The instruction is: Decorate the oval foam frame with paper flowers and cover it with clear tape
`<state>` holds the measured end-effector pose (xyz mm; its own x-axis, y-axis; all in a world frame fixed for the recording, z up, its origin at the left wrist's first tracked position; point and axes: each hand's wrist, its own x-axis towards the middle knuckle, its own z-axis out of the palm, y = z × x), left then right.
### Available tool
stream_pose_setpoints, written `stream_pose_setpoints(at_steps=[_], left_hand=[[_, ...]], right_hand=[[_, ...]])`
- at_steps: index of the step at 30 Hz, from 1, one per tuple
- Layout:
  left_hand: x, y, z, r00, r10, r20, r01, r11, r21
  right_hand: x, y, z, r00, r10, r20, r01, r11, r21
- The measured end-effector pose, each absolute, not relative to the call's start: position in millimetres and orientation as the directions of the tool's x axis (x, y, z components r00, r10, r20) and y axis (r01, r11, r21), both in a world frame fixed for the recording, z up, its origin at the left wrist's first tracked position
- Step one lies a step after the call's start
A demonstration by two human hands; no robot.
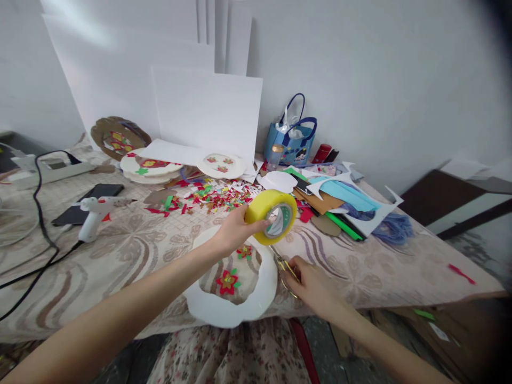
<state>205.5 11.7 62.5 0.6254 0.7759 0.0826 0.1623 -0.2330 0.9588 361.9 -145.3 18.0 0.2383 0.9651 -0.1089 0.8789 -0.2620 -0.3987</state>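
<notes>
Head view, hands (pixel 235 230) holding yellow tape (pixel 259 208), gold scissors (pixel 281 262)

Soft light, glare on white board (pixel 116 69), dark right corners

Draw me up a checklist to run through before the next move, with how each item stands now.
1. Tape roll secure in the left hand: ok, gripped at its rim.
2. Scissors secure in the right hand: ok, held by the handles.
3. Free end of the tape found: cannot tell, it does not show.
4. White ring well back from the table's near edge: not ok, its front reaches that edge.
5. Red flowers fixed in place: cannot tell; they show within the ring's opening.
6. Glue gun clear of both hands: ok, it is off to the left.
</notes>
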Motion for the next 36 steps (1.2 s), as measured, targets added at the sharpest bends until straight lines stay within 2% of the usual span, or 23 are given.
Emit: stream_pose_setpoints(at_steps=[7,12,18,27,36], left_hand=[[206,12,62,0.640,0.764,0.088,0.121,-0.213,0.969],[207,13,64,0.633,0.769,0.087,0.125,-0.212,0.969],[209,21,65,0.614,0.787,0.062,0.059,-0.124,0.991],[210,31,54,0.601,0.798,0.043,0.023,-0.071,0.997],[214,26,59,0.604,0.796,0.023,0.012,-0.039,0.999]], right_hand=[[366,-144,10,0.219,0.969,-0.110,0.873,-0.245,-0.422],[367,-144,9,0.213,0.970,-0.119,0.886,-0.243,-0.394],[370,-143,8,0.200,0.974,-0.107,0.869,-0.227,-0.439],[374,-147,13,0.241,0.969,-0.053,0.924,-0.246,-0.292],[376,-141,17,0.251,0.967,-0.044,0.922,-0.252,-0.295]])
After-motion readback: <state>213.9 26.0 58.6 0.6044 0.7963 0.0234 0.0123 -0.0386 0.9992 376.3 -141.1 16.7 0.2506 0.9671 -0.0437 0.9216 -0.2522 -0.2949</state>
